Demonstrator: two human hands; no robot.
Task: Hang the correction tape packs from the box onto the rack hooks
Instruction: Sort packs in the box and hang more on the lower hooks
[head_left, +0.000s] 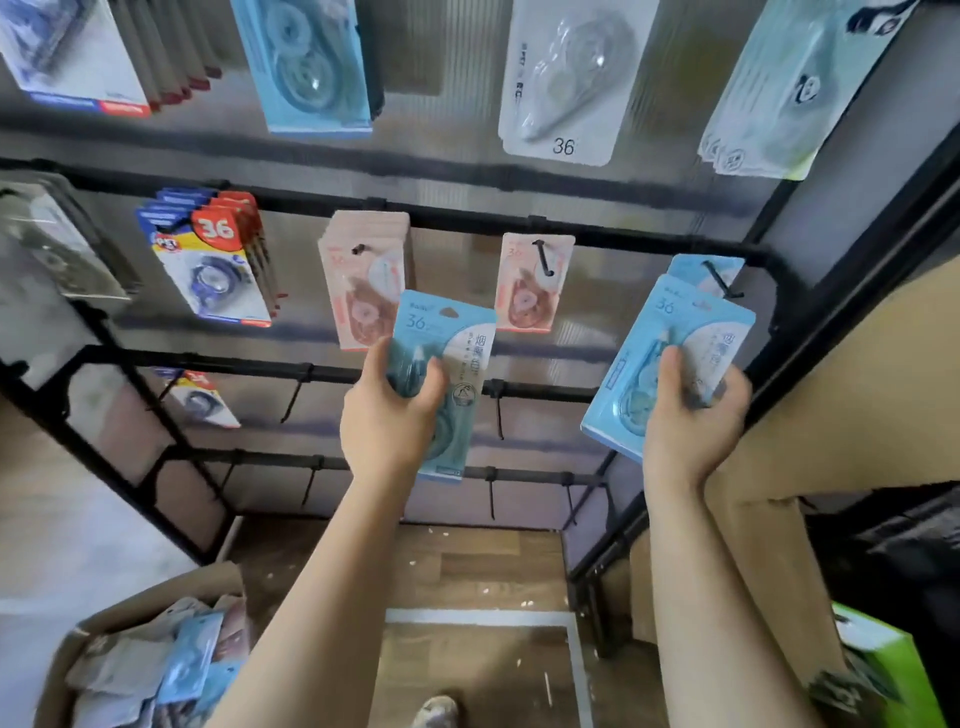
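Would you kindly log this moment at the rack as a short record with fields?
left hand: left hand grips a teal-blue carded correction tape pack, not on a hook
right hand: right hand grips a light-blue carded correction tape pack just below the black rack hook
on that hook: another light-blue pack
supply: open cardboard box at lower left, packs inside
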